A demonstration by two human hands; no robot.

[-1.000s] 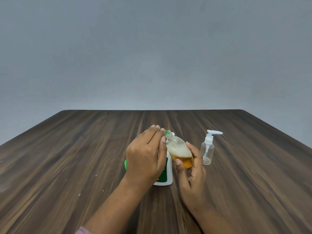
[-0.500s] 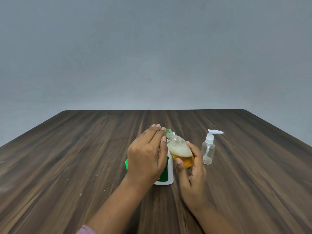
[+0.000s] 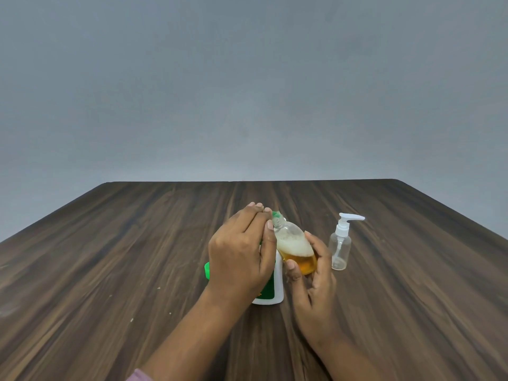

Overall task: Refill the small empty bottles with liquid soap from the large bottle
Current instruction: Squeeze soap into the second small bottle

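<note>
My left hand (image 3: 242, 254) is wrapped around the large white soap bottle (image 3: 275, 290) with a green label and hides most of it. The bottle's base rests on the table. Its green nozzle (image 3: 275, 215) meets the neck of a small clear bottle (image 3: 294, 246). My right hand (image 3: 313, 279) holds that small bottle tilted to the left. It contains amber soap with white foam on top. A second small clear bottle (image 3: 341, 248) with a white pump head stands upright and empty, just right of my right hand.
A green piece (image 3: 207, 270) shows at the left edge of my left hand; I cannot tell what it is. The dark wooden table (image 3: 110, 257) stretches wide on both sides, with its far edge in front of a plain grey wall.
</note>
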